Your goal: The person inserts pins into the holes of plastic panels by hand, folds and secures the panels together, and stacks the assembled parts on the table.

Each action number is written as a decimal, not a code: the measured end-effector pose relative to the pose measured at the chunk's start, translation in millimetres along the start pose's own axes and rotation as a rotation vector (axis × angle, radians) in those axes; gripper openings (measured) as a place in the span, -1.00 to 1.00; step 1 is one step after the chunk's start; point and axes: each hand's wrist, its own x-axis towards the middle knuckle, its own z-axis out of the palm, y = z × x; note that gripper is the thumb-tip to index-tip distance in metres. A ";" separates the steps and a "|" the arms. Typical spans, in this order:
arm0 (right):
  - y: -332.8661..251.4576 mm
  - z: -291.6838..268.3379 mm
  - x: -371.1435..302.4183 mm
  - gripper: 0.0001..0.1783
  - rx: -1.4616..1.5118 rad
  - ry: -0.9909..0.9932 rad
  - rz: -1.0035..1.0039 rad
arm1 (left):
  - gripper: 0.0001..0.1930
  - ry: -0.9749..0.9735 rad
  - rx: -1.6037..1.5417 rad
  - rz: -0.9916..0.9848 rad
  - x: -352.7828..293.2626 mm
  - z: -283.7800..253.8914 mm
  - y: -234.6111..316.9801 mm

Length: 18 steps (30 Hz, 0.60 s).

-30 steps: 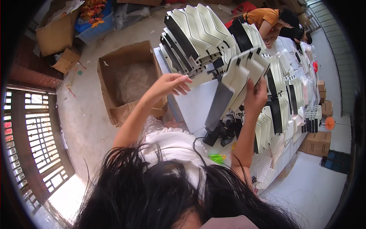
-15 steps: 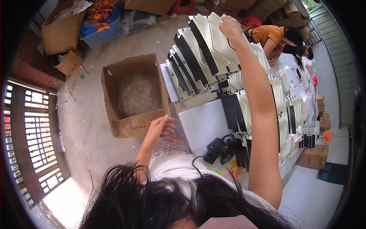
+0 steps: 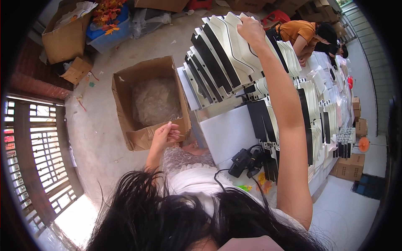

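Observation:
My right hand (image 3: 252, 32) reaches far forward to a row of cream-white moulded panels (image 3: 234, 46) with black edge strips, standing on edge side by side. Its fingers are closed over the top edge of one panel in the row. Above the near flap of an open cardboard box (image 3: 122, 109) is my left hand (image 3: 165, 134), its fingers loosely bent and apart with nothing in them. Crumpled clear plastic (image 3: 155, 102) lies inside that box.
More white and black panels (image 3: 261, 121) fill the table beneath my right arm. A black corded device (image 3: 243, 162) lies on the white tabletop (image 3: 228, 129). Far right, a person in an orange top (image 3: 299, 32) leans over the table. A blue bin (image 3: 112, 38) stands far left.
My left hand has shifted slightly left and up, over the box's near flap. My right hand stays on the panels, where a black strip now shows beside my wrist.

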 end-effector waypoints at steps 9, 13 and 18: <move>2.2 -4.7 -13.9 -0.52 0.010 0.082 -0.060 | -0.61 -0.049 0.036 -0.061 -3.8 9.9 -14.3; 3.2 -5.5 -16.2 -0.53 0.012 0.095 -0.060 | -0.61 -0.042 0.039 -0.056 -5.0 10.5 -12.8; 2.6 -5.9 -17.6 -0.49 0.023 0.034 -0.054 | -0.61 -0.043 0.048 -0.063 -2.3 13.2 -10.5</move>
